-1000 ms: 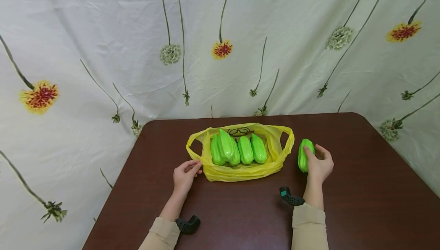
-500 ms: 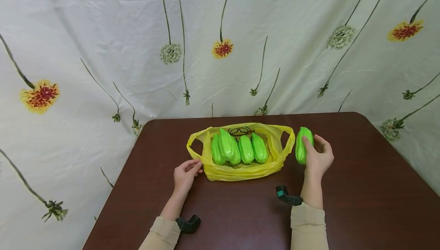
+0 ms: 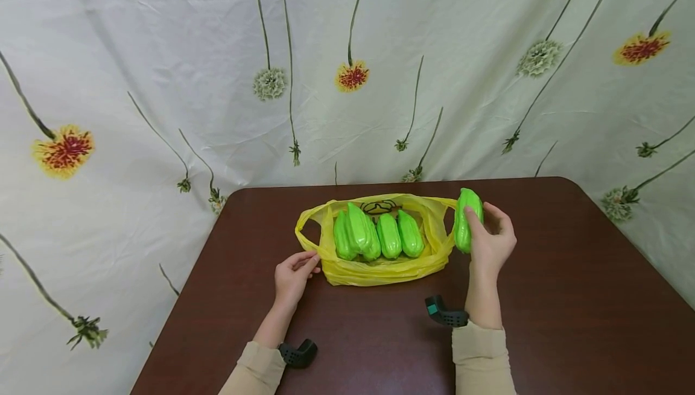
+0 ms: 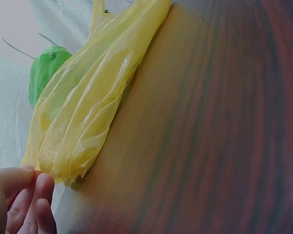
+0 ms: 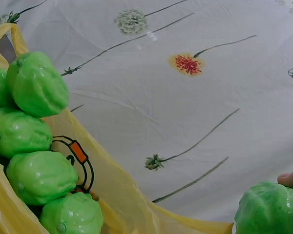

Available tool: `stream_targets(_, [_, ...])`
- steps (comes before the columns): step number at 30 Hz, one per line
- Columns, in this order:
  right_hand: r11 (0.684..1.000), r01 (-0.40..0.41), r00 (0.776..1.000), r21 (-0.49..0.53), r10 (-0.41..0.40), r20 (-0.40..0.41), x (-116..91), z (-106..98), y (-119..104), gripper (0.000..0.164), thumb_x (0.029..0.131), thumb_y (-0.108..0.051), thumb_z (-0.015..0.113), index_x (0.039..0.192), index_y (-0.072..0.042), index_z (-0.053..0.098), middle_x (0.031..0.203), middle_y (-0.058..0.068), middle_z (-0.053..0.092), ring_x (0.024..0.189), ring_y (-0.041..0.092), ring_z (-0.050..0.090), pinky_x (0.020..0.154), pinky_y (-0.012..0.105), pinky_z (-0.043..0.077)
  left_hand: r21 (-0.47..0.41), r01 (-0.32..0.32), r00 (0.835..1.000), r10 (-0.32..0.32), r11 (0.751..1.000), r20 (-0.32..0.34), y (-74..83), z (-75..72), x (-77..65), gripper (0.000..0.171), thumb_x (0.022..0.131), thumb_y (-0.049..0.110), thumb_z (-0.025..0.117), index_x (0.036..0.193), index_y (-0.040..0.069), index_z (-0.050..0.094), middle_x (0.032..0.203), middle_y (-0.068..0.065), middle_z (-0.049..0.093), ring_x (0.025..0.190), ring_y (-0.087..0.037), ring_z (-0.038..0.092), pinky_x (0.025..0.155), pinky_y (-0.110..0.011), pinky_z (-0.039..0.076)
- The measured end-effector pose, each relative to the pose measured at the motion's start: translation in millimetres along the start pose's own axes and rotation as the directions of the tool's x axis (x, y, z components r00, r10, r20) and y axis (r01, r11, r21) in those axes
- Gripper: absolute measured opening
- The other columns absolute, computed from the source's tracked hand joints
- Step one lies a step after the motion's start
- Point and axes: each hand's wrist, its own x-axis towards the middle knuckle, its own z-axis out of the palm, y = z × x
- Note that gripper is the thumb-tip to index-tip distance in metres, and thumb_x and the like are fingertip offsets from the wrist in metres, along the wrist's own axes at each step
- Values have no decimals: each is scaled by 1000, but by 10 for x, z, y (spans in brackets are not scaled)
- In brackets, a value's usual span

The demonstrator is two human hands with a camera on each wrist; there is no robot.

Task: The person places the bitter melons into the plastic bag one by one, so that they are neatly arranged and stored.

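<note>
A yellow plastic bag [image 3: 380, 275] lies on the table with its mouth spread, holding several glossy green ribbed gourds [image 3: 388, 236]. My left hand [image 3: 292, 277] pinches the bag's near left edge between thumb and fingers; the left wrist view shows the thumb on the yellow plastic [image 4: 80, 122]. My right hand [image 3: 491, 243] grips another green gourd [image 3: 466, 223], upright, at the bag's right handle and overlapping it in the head view. In the right wrist view that held gourd [image 5: 268, 209] is partly cut off, and only a bit of thumb shows.
The dark brown table [image 3: 575, 298] stands against a pale hanging cloth [image 3: 467, 33] printed with flowers. Black wrist devices [image 3: 297, 354] sit on both forearms. One gourd [image 3: 357, 228] rests on top of others inside the bag.
My right hand has lifted the gourd and carried it leftward and away from me, from beside the bag to its right handle. The left hand and the bag hold still.
</note>
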Motion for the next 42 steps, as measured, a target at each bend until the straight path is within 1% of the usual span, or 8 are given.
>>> stream_targets(4, [999,30,999,22,-31,38,-61,79,7,41,75,-10,79,111,3,64,97,0,60,87,14,56,76,23,46,2,1,1000,-1,1000,0,0,1,3,18,83,11,73,96,0,72,85,-14,70,60,-12,65,57,-22,51])
stream_targets(7, [999,44,996,19,-45,73,-107,134,29,41,76,-10,79,112,3,63,97,0,60,85,14,56,74,23,46,7,2,1000,-2,1000,0,6,3,0,18,83,11,73,96,0,72,85,-13,70,61,-12,65,57,-22,51])
stream_targets(16, [996,69,984,-57,-58,166,-229,293,107,38,78,-15,78,111,-1,64,101,3,61,91,15,57,75,21,48,13,6,1000,-6,1000,1,14,0,-1,18,83,11,73,96,0,72,86,-15,70,61,-13,65,58,-22,51])
stream_targets(21, [996,57,974,-63,-41,224,-295,381,151,38,78,-14,78,111,0,64,105,8,62,89,16,58,73,21,48,13,11,1000,-11,1000,2,15,-1,6,18,83,12,73,97,0,72,88,-16,70,61,-13,65,58,-22,51])
stream_targets(29, [995,46,957,-90,-18,289,-356,466,284,38,80,-18,76,113,-4,63,112,9,60,101,20,56,84,31,46,11,16,1000,-16,1000,4,16,-5,1,19,83,13,73,97,0,72,88,-15,70,62,-13,65,59,-22,51])
stream_targets(33, [989,39,952,-144,7,305,-377,494,371,39,80,-21,76,113,-5,64,114,9,60,105,23,56,87,36,46,14,15,1000,-15,1000,2,17,-8,-4,20,83,13,73,97,0,72,88,-15,70,62,-13,65,59,-22,51])
stream_targets(37, [979,28,948,-204,39,316,-375,527,463,39,81,-26,75,113,-7,64,116,8,60,107,23,54,90,37,44,14,14,1000,-14,1000,3,23,-6,-13,19,83,13,73,98,0,72,88,-14,70,62,-13,65,59,-22,51])
stream_targets(42, [973,28,941,-230,52,335,-360,591,546,41,81,-25,75,114,-5,63,116,11,59,109,25,53,92,39,42,15,17,1000,-17,1000,3,22,-6,-11,20,83,15,73,97,1,72,89,-13,71,63,-14,66,59,-23,52])
